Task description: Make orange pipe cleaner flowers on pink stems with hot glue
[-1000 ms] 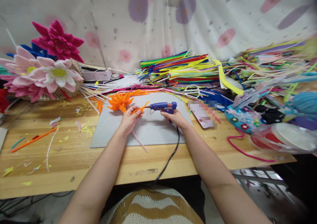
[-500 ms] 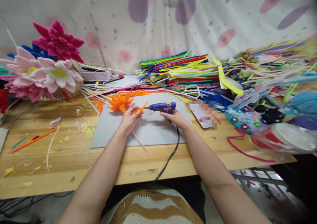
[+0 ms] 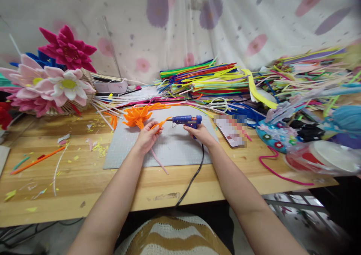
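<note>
My left hand (image 3: 149, 138) is closed on an orange pipe-cleaner petal (image 3: 160, 125), its tip pointing right. An orange pipe-cleaner flower (image 3: 137, 116) stands just beyond those fingers, and a pale pink stem (image 3: 159, 161) hangs below the same hand; whether the hand also grips the flower is hard to see. Wrapped around the handle of a blue hot glue gun (image 3: 184, 119) is my right hand (image 3: 201, 133). The gun's nozzle points left, at the petal's tip. Beneath both hands lies a grey cutting mat (image 3: 175, 150).
Behind the mat are bundled pipe cleaners (image 3: 208, 76) and white-handled scissors (image 3: 218, 104). A phone (image 3: 229, 131) lies to the right, near a lidded tub (image 3: 324, 155). Finished flowers (image 3: 67, 80) stand at left. The gun's black cord (image 3: 194, 178) runs over the table's front edge.
The glue gun has shifted slightly right, its nozzle drawing back a little along the petal's tip. My left hand stays nearly where it was.
</note>
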`<action>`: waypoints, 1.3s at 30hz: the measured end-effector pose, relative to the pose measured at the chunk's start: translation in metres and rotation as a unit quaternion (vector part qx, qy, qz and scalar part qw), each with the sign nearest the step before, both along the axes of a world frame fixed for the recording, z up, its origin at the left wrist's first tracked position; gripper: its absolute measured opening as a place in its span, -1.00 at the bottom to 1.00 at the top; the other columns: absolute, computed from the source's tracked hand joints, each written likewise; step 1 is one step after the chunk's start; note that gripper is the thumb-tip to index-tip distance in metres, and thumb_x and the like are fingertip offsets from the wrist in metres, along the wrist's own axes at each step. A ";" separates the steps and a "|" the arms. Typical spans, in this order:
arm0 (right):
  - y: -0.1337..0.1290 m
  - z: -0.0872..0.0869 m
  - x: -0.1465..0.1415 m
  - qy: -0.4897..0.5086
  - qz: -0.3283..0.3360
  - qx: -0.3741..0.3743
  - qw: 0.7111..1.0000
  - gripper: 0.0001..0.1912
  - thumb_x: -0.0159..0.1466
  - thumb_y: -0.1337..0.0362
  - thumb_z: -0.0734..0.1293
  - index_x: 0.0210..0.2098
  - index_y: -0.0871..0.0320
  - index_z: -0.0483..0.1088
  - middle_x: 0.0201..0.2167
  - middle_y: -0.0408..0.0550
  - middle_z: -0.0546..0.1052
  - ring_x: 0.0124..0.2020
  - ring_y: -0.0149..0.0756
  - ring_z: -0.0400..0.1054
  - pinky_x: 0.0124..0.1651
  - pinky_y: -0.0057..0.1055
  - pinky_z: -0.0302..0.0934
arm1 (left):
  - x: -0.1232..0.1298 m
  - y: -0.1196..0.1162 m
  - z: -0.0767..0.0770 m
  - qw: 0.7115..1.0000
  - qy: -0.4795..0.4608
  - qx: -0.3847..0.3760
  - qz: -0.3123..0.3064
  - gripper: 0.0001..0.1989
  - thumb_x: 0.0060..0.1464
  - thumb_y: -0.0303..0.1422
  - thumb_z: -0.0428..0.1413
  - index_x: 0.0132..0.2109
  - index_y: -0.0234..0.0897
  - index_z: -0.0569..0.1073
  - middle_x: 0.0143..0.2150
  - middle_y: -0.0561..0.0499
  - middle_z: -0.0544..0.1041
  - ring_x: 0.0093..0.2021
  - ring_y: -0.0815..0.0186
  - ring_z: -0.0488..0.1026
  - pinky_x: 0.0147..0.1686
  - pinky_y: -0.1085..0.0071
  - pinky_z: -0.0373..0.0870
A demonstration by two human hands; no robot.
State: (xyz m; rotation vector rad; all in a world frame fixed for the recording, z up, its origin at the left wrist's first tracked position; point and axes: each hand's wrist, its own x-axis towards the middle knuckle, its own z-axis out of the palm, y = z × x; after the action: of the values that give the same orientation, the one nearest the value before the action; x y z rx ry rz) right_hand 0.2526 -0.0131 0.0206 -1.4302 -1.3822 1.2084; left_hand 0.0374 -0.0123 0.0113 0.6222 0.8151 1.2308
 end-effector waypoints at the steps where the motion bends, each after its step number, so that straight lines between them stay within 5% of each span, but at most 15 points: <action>1: 0.000 0.001 0.000 0.003 -0.003 -0.001 1.000 -0.61 -0.12 -0.03 0.39 -0.52 0.16 0.29 -0.72 -0.26 0.23 -0.67 -0.51 0.06 -0.58 -0.47 0.00 | 0.000 0.000 0.000 1.000 -0.001 -0.002 0.000 -0.78 -0.22 -0.52 0.24 -0.35 -0.33 0.39 -0.49 0.06 0.47 -0.45 0.49 0.43 -0.43 0.59 0.34; 39: -0.002 0.003 -0.004 -0.001 0.019 0.000 1.000 -0.59 -0.10 -0.04 0.38 -0.50 0.18 0.30 -0.69 -0.26 0.25 -0.64 -0.51 0.08 -0.56 -0.49 0.00 | -0.001 0.000 -0.003 1.000 -0.021 0.009 -0.007 -0.79 -0.22 -0.54 0.24 -0.35 -0.36 0.41 -0.49 0.03 0.48 -0.45 0.48 0.44 -0.42 0.61 0.35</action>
State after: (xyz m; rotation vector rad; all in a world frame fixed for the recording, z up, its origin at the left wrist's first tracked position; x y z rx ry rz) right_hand 0.2484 -0.0147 0.0237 -1.4107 -1.4161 1.2329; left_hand 0.0367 -0.0120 0.0080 0.6136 0.7640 1.2356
